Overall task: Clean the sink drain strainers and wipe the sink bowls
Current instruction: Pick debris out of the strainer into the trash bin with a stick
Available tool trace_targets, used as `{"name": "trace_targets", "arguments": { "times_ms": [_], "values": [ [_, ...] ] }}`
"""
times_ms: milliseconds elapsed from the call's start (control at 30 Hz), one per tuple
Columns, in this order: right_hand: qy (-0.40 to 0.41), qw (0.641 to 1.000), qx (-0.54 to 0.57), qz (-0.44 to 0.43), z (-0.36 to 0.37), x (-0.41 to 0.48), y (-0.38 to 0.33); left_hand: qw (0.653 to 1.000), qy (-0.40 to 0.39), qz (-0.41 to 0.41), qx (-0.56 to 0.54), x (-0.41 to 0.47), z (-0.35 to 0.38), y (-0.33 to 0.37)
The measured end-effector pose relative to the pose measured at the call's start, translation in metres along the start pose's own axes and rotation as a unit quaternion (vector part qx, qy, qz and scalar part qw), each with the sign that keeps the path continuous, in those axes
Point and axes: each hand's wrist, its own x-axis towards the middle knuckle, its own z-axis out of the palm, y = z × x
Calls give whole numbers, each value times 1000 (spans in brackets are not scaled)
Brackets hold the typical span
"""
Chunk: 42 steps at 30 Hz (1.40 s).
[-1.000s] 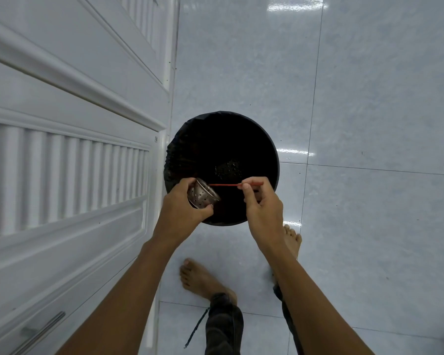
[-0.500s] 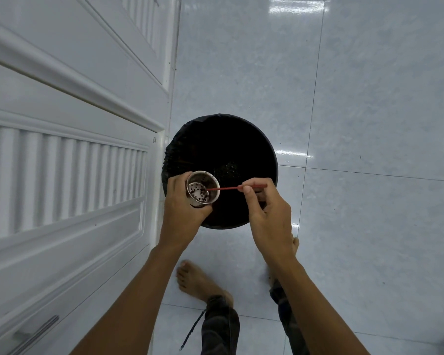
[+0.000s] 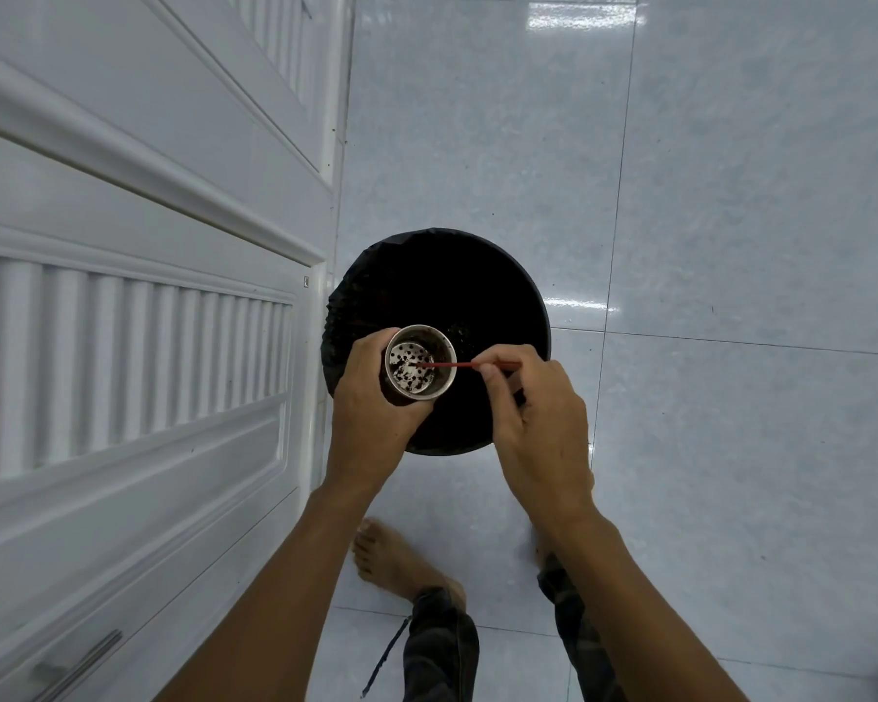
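Note:
My left hand grips a small metal drain strainer, a perforated cup with its mouth turned up toward me. Dark bits of dirt lie on its holed bottom. My right hand pinches a thin red stick whose tip reaches into the strainer. Both hands are held over a round black bin lined with a black bag, standing on the floor. The sink is out of view.
White cabinet doors with slatted panels run along the left, with a metal handle at the lower left. Pale glossy floor tiles spread to the right. My bare feet stand just behind the bin.
My left hand has turned the strainer from lying on its side to mouth up. The red stick's tip has gone inside it. Both hands shifted slightly.

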Motion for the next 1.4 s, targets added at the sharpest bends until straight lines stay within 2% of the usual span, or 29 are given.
{"name": "trace_targets", "arguments": {
  "times_ms": [100,233,333,467,600,733,833,967,1033,1133,1267,1400],
  "values": [
    [-1,1000,-23,3,7,-1,-4,1000,3,7,6,1,-1,3],
    [57,998,-11,14,6,-2,-6,1000,8,14,7,4,-6,5],
    [14,1000,-17,-22,12,-8,-14,1000,7,16,13,5,-8,6],
    [49,998,-17,34,11,-3,-14,1000,11,12,15,4,-9,4],
    [19,999,-32,-20,15,-8,-20,1000,4,4,11,3,-10,2],
    [72,997,-26,12,14,-3,-15,1000,8,-1,29,2,-10,-1],
    [30,998,-51,-33,20,-9,-16,999,-4,-9,51,3,-8,2],
    [60,995,-37,63,17,-4,-5,994,-6,-9,109,4,-4,7],
    [51,998,-14,37,16,-5,-4,991,-10,-13,132,4,-2,5],
    [-8,1000,-23,-1,18,-13,-3,987,-19,-18,158,5,-2,1],
    [13,998,-57,40,14,-3,6,985,-36,-16,171,3,-3,-2],
    [-1,999,-43,-15,19,0,3,986,-19,-32,161,2,0,0]
  ]
}}
